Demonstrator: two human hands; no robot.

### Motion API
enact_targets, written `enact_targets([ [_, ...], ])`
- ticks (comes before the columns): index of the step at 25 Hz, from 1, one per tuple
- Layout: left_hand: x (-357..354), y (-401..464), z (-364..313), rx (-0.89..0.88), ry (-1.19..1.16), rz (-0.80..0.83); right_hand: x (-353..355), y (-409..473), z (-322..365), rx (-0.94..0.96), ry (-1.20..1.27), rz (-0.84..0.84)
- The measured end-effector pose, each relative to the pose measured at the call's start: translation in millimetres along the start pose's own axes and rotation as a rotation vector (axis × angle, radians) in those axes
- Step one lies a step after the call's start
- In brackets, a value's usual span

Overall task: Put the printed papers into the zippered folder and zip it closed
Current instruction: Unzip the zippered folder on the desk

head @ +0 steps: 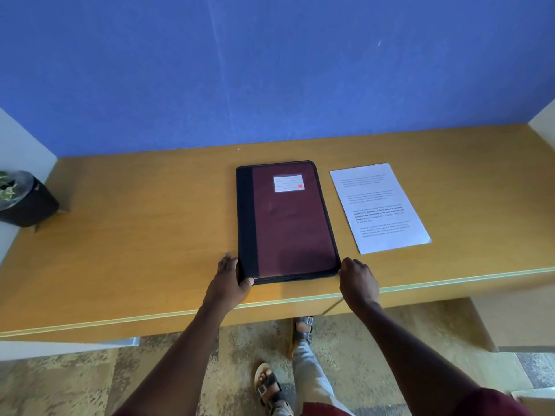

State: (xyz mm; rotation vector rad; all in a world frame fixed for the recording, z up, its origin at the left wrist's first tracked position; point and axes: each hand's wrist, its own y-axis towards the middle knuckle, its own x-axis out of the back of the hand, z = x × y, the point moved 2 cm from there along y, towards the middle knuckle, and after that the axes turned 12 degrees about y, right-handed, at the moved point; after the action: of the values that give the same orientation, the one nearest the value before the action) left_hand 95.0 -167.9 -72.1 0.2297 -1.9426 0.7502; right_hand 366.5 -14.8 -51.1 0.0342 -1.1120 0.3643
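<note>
A maroon zippered folder (pixel 292 223) with a black spine and a white label lies closed and flat on the wooden desk (pixel 135 235). My left hand (pixel 229 280) grips its near left corner, thumb on the front edge. My right hand (pixel 357 280) touches the near right corner, fingers curled at the zipper edge; whether it pinches the zipper pull is hidden. The printed papers (pixel 380 207) lie flat on the desk just right of the folder, apart from both hands.
A black pot with a green plant (pixel 25 199) stands at the desk's far left. A blue wall (pixel 270 70) backs the desk, with white side panels at both ends. The desk's front edge runs just under my wrists.
</note>
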Motion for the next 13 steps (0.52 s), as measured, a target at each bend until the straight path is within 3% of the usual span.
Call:
enact_targets([
  [13,-4.1,-11.3,-2.6,0.082,-0.101,-0.037,-18.2,-41.2,45.9,-0.064,0.159,0.03],
])
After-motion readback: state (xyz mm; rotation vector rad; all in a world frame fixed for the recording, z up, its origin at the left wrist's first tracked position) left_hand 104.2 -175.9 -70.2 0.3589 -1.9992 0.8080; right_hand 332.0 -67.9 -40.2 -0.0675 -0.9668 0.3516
